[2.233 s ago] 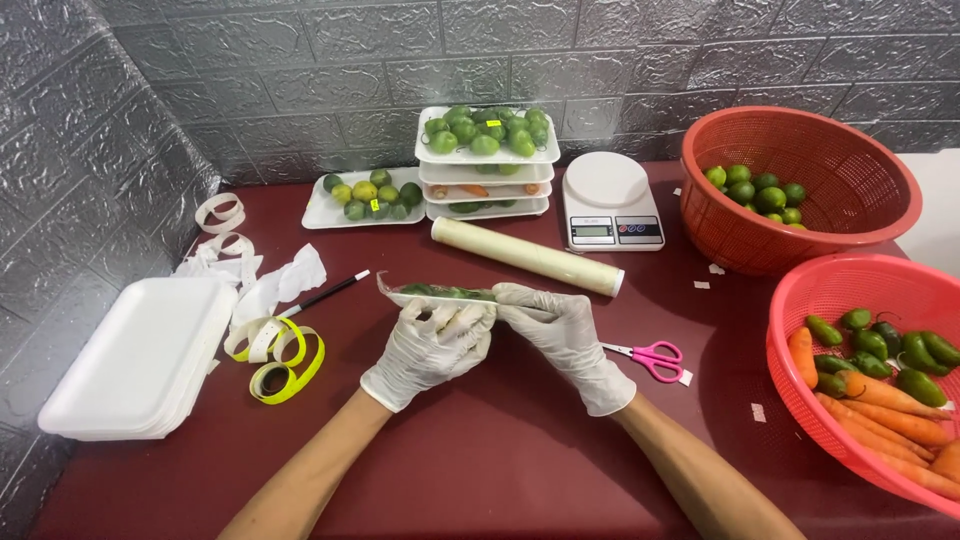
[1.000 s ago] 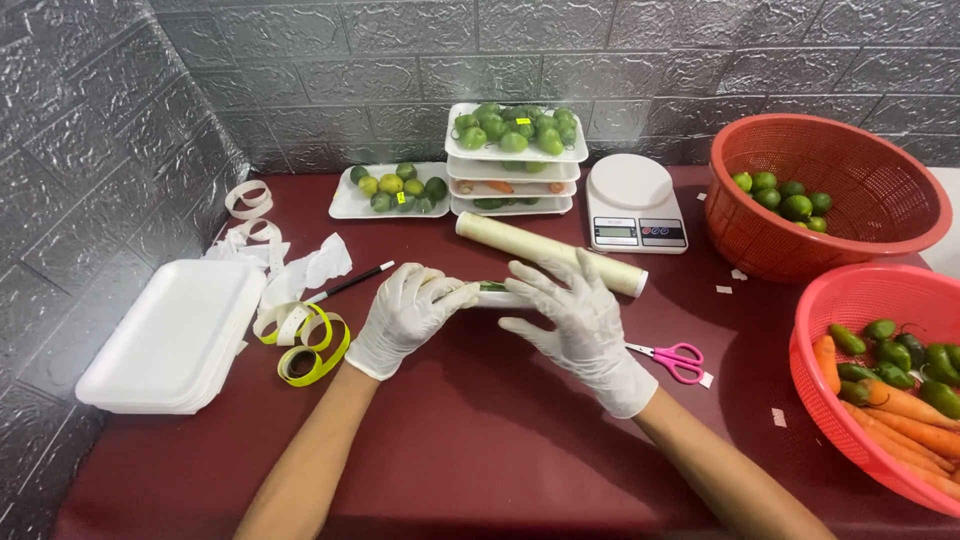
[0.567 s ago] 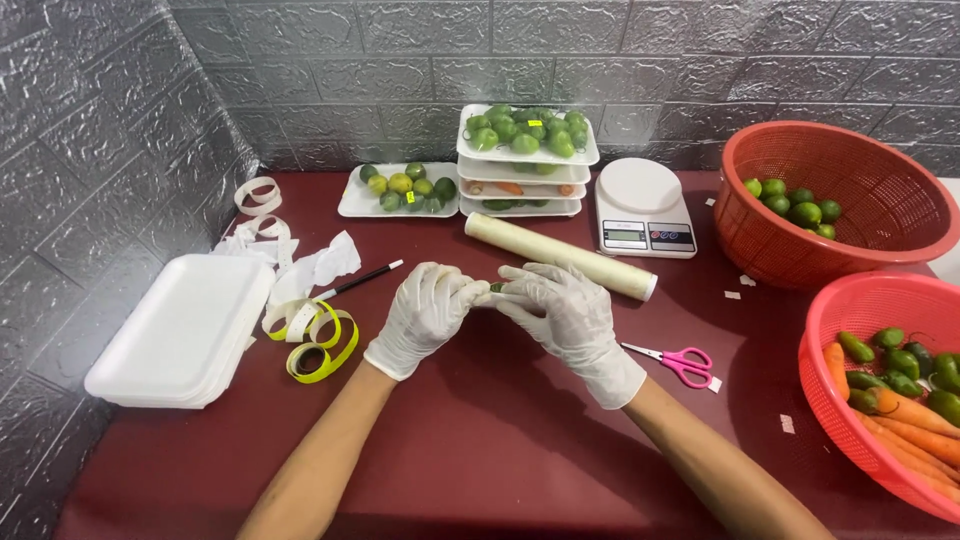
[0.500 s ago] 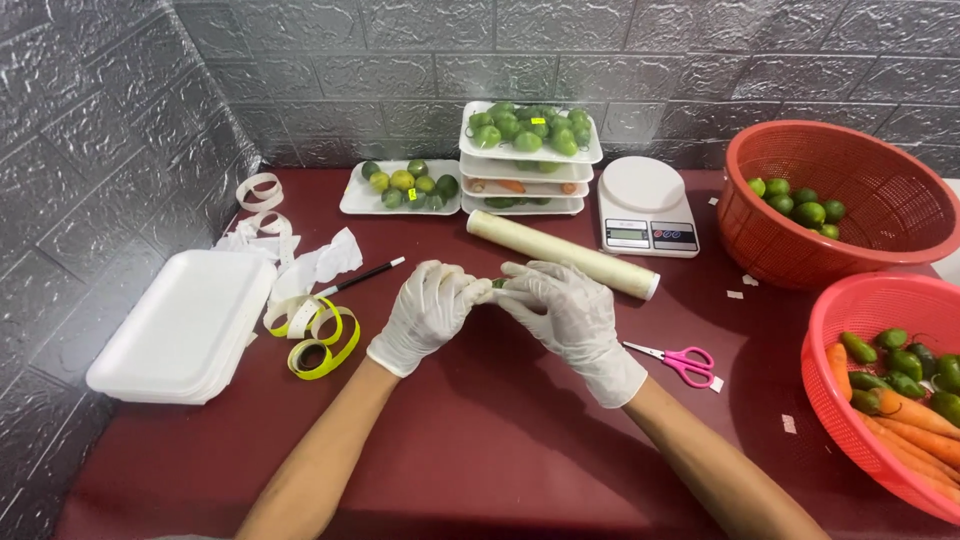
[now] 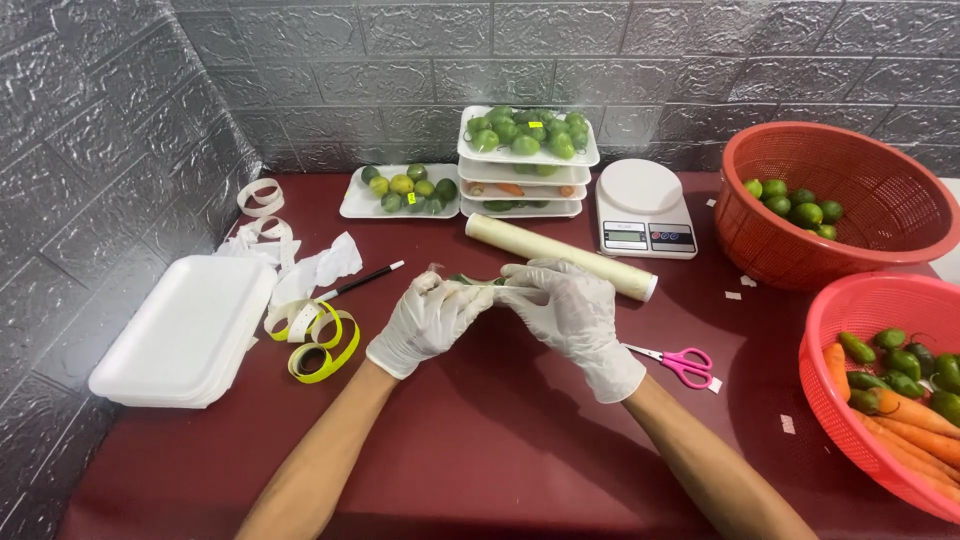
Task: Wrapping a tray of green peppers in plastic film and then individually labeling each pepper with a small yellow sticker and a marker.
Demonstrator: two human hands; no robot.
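Centre frame, the gloved left hand (image 5: 428,322) and right hand (image 5: 570,310) are pressed together, pinching a small green wrapped item (image 5: 470,282) just above the dark red counter (image 5: 520,440), near the film roll (image 5: 560,257).

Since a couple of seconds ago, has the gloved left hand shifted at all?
Yes. The gloved left hand has moved up from below the thin green wrapped item, closer to the cling film roll.

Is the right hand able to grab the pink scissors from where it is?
Probably yes. The pink scissors lie flat on the table just beside the right hand, with nothing between them. But that hand, with the left hand, is busy holding a small green wrapped item.
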